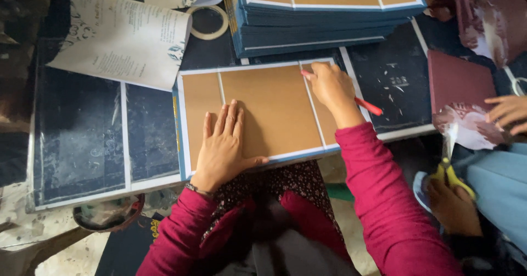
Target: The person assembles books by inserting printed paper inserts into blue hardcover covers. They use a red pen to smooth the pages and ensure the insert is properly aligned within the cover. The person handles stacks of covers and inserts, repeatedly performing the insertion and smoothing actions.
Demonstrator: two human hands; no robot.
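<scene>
- Your left hand [222, 147] lies open and flat, fingers spread, on the brown board cover [263, 111], pressing near its front edge, thumb along that edge.
- Your right hand [331, 86] is closed around a red pen-shaped tool [369, 106]; its tip sits at the cover's far right corner, on the white strip there.
- The cover lies across your lap and the front of the surface [82, 139]. It shows three brown panels parted by thin white gaps, with a blue border folded round the edges.
- Its front edge overhangs the surface toward you; its left edge lies over a dark blue sheet with white lines.
- Just beyond the far edge stands a stack of like covers [324, 12], blue-edged, brown on top, leaving little room to push forward.
- To the far left, a white printed sheet [121, 37] curls upward, its lower corner touching the cover's far left corner. A roll of tape [208, 22] lies just beside it.
- To the right, open dark surface runs to a maroon board [458, 81], well apart from your right hand.
- Another person's hand [508, 111] rests on crumpled paper by that board; a second hand [453, 202] of theirs holds yellow-handled scissors [453, 174], near your right sleeve.
- A round dish [110, 215] sits below the surface's front edge, left of your left arm.
</scene>
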